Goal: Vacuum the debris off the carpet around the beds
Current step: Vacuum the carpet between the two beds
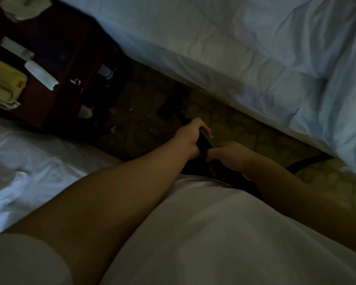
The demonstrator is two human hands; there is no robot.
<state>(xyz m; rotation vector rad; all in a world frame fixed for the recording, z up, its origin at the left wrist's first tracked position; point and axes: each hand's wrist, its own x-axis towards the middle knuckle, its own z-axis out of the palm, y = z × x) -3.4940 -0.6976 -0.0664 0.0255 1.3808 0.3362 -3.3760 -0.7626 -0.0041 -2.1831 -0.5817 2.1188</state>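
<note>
Room: dim carpet [245, 130] strip between the left bed [29, 161] and the right bed [255, 48].
Left grip [188, 138]: wrapped round the dark vacuum wand [207, 138].
Right grip [228, 155]: curled round the wand, just behind.
Debris [113, 129]: pale bits on the carpet beside the nightstand [70, 48].

Dark vacuum wand [206, 139] is angled down toward patterned carpet [245, 128]; pale debris [113, 128] is scattered between two white-sheeted beds [255, 48].

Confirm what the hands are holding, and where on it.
Both grip the dark vacuum wand along its upper shaft: left hand farther forward, right hand behind it, nearer the body. Too dark to tell whether there is a handle.
</note>
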